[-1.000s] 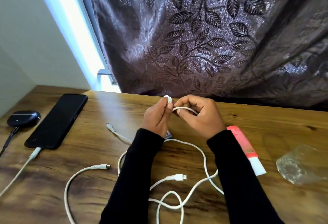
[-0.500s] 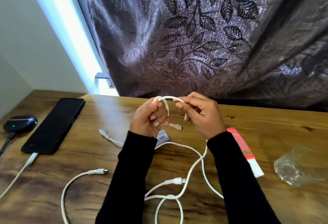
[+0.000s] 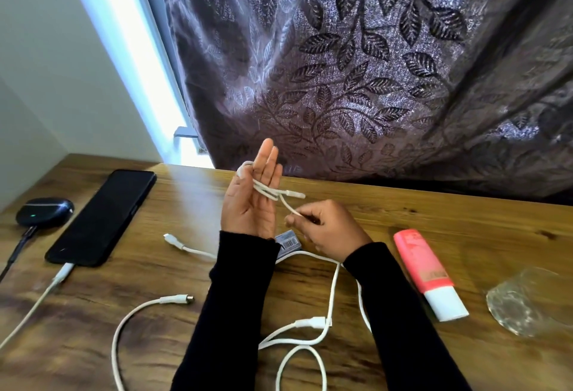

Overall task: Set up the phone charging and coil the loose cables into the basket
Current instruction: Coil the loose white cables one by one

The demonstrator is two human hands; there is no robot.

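While the left hand [image 3: 251, 201] stands upright above the wooden desk [image 3: 434, 235] with palm toward the camera and fingers straight, a white cable [image 3: 266, 189] runs in 2 turns across its palm and loops around the thumb side. One plug of this cable [image 3: 294, 194] sticks out to the right of the palm. The right hand [image 3: 325, 226] sits just beside and lower, its curled fingers pinching the same cable where it leaves the palm; from under this hand the cable drops to the desk and trails toward the near edge in loose curves. Both arms wear black sleeves [image 3: 235, 313].

On the desk between the arms lies a white plug [image 3: 313, 322], with a loop of cable [image 3: 297, 369] at the near edge. A second white cable [image 3: 130, 322] curves left of the left sleeve, its connector [image 3: 175, 299] pointing right. Another small connector [image 3: 172, 239] lies farther back, near the left wrist. A barcode label [image 3: 290, 242] shows between the wrists.

At the far left a black phone [image 3: 102, 217] lies face up with a charging cable [image 3: 46, 291] plugged into its near end. Beside it sits a dark earbud case [image 3: 45, 211] with a green light and its own dark lead [image 3: 18, 248]. Right of the right arm lie a pink tube with a white cap [image 3: 428, 273] and a clear plastic piece [image 3: 527, 304]. A leaf-patterned curtain [image 3: 372, 65] hangs behind.
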